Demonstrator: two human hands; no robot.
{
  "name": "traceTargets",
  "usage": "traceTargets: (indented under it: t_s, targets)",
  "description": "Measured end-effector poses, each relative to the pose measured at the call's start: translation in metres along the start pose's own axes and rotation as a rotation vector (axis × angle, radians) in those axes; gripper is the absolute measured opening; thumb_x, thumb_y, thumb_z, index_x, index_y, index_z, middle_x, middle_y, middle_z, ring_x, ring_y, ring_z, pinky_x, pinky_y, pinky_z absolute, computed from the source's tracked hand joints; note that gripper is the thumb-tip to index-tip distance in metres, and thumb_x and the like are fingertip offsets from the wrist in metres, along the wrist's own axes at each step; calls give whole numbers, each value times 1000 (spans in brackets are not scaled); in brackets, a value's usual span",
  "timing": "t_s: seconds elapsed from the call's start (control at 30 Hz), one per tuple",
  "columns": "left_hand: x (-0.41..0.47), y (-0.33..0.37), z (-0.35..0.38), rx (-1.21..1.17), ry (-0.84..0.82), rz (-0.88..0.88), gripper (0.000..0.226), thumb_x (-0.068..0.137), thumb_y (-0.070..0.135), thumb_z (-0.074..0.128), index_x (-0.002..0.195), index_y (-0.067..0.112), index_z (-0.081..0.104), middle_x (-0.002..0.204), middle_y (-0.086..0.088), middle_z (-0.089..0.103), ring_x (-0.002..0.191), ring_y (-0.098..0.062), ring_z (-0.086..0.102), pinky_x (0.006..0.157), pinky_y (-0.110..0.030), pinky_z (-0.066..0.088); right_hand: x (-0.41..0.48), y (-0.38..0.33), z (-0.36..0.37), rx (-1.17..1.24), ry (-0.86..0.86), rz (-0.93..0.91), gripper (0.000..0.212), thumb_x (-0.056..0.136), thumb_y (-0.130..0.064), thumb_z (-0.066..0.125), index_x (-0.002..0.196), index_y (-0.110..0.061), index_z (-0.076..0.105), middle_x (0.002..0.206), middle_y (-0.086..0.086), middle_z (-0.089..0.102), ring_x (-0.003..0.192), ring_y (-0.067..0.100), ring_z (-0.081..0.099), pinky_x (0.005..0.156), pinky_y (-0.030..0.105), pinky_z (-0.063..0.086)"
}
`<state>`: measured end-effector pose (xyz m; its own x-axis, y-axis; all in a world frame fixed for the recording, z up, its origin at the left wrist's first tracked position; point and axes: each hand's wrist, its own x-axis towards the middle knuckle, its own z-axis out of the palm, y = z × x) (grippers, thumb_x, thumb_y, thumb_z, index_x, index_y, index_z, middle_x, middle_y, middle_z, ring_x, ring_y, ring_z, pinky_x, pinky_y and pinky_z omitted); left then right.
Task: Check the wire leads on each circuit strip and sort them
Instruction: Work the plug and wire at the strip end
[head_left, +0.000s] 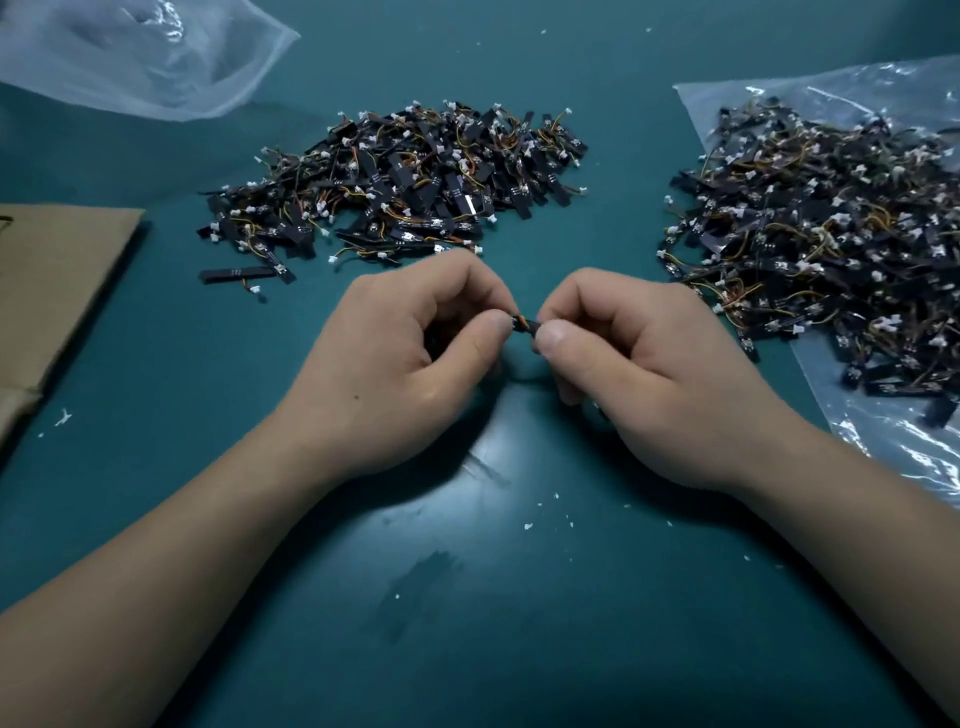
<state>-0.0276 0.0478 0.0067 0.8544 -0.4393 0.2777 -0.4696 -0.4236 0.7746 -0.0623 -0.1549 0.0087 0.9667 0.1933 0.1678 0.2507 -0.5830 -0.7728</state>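
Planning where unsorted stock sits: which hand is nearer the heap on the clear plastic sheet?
Right. The right hand lies just left of that heap; the left hand is farther left, beyond the strip both hands pinch.

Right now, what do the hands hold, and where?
A small black circuit strip with orange wire leads; the left hand and right hand pinch it on either side.

Teal table (493, 597) bears strip pile (400, 176), cardboard (52, 270), white bag (130, 57), clear bag (883, 441).
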Motion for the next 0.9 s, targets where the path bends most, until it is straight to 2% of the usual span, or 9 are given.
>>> traceTargets:
  t_s: [0.17, 0.47, 0.6, 0.73, 0.83, 0.9]
  targets:
    - [0, -2, 0, 25, 11, -20, 7, 95, 21, 59, 90, 23, 64, 68, 6, 69, 57, -13, 61, 56, -18, 43, 1, -1, 1, -103, -28, 13, 20, 96, -37, 53, 85, -25, 65, 68, -6, 64, 65, 13, 58, 67, 41, 49]
    - [1, 0, -3, -62, -52, -28, 6, 95, 20, 59, 90, 21, 62, 69, 7, 70, 60, -16, 63, 57, -28, 49, 0, 0, 1, -21, -23, -28, 19, 96, -32, 57, 85, -22, 69, 65, 0, 62, 61, 18, 57, 59, 37, 46]
    - [2, 4, -2, -25, -48, -21, 8, 96, 16, 61, 89, 20, 62, 67, 8, 69, 59, -11, 62, 57, -17, 42, 0, 2, 1, -61, 7, -50, 20, 96, -31, 57, 81, -24, 68, 63, 0, 62, 59, 20, 58, 60, 38, 46]
    - [4, 3, -2, -37, -64, -24, 8, 95, 19, 59, 88, 19, 61, 66, 7, 69, 59, -13, 61, 56, -20, 44, 0, 3, 1, -47, 17, -52, 20, 98, -29, 57, 82, -25, 69, 62, 0, 62, 57, 19, 57, 55, 33, 44]
    - [4, 4, -1, -23, -53, -21, 9, 94, 22, 59, 86, 22, 60, 66, 9, 68, 58, -11, 60, 55, -17, 41, 2, 1, -5, 14, -41, -17, 20, 97, -30, 58, 83, -26, 70, 62, -5, 66, 55, 10, 59, 54, 18, 41]
    - [4, 3, 0, -2, -52, -32, 11, 94, 26, 60, 83, 24, 60, 63, 10, 65, 55, -11, 58, 53, -18, 41, 5, 3, -10, 71, -95, 14, 20, 97, -31, 58, 84, -24, 71, 62, -6, 68, 52, 7, 59, 54, 13, 40]
